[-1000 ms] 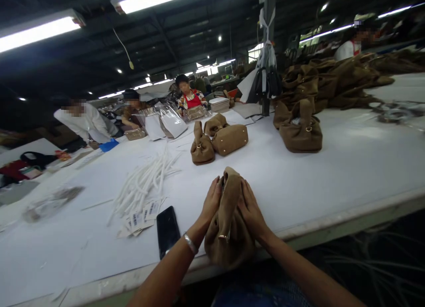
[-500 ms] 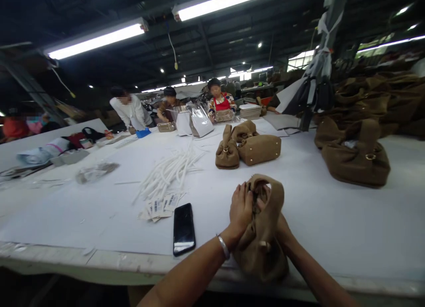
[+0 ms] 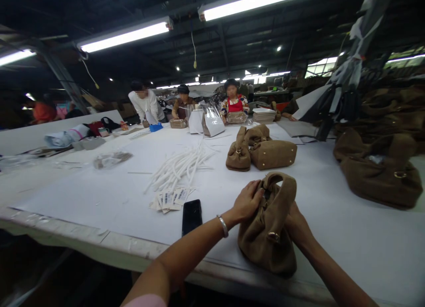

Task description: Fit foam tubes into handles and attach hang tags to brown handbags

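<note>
A brown handbag [image 3: 265, 249] stands upright at the front edge of the white table, its wide handle arching over the top. My left hand [image 3: 247, 201] grips the bag's upper left side, fingers bent over the rim of its opening. At the far right side of the bag is my right hand [image 3: 292, 218], its fingers hidden behind the handle and the body. A gold ring fitting [image 3: 273, 237] shows at the handle's near base. Left of the bag, a black phone [image 3: 191, 216] lies partly behind my left forearm.
Beyond the bag sit more brown handbags [image 3: 274, 154], with another handbag [image 3: 375, 169] at the right. White strips [image 3: 182, 167] and barcode tags [image 3: 169, 200] lie left of centre. Across the white table [image 3: 109, 218], several co-workers [image 3: 234, 103] handle wrapped bags near a stack of sheets [image 3: 264, 115].
The view has swung left, so things appear shifted right. My right hand's fingers, seen inside the opening before, are now behind the bag. My left hand stays at the rim.
</note>
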Available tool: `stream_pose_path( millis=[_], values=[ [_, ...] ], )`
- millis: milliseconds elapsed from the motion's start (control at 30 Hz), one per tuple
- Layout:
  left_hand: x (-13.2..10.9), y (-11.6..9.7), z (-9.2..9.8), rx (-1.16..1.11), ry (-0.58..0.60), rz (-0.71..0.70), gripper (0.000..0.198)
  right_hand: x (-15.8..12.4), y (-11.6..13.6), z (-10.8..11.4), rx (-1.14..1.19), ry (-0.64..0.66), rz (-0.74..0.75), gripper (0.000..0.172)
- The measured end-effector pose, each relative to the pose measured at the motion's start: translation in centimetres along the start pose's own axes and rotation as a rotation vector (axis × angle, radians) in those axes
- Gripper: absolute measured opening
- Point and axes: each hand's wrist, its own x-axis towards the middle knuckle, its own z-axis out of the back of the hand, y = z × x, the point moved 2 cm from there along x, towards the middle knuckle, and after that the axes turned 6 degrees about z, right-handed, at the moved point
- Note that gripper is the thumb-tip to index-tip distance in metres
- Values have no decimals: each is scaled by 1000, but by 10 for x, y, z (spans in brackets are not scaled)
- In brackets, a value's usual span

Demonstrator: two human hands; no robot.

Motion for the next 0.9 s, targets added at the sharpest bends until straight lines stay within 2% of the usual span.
stream_pose_path(
  millis=[100,200,267,367,500,600,700,767,833,867,900],
  values=[
    [17,40,49,111,-28,48,51,-17,5,31,4,-60,-136,74],
    [35,90,106,251,-152,223,49,-38,10,56,58,-92,-204,73],
    [41,116,135,327,-224,331,48,-50,13,65,82,-94,-215,73],
    [40,140,158,391,-273,443,43,-64,14,69,119,-74,-252,76],
    [33,148,168,363,-288,524,36,-73,11,74,134,-64,-279,72],
    [35,134,171,265,-288,494,32,-72,17,82,56,-87,-247,64],
    [37,96,164,102,-258,351,33,-65,43,91,-30,-198,-206,54],
    [31,56,153,-25,-200,223,39,-56,70,94,-69,-290,-160,47],
    [15,6,140,-136,-103,99,43,-44,99,95,-82,-345,-73,43],
    [5,-20,135,-197,-28,16,41,-37,112,95,-52,-353,-7,44],
    [-6,-48,130,-285,84,-139,40,-30,125,93,3,-331,62,50]
  ],
)
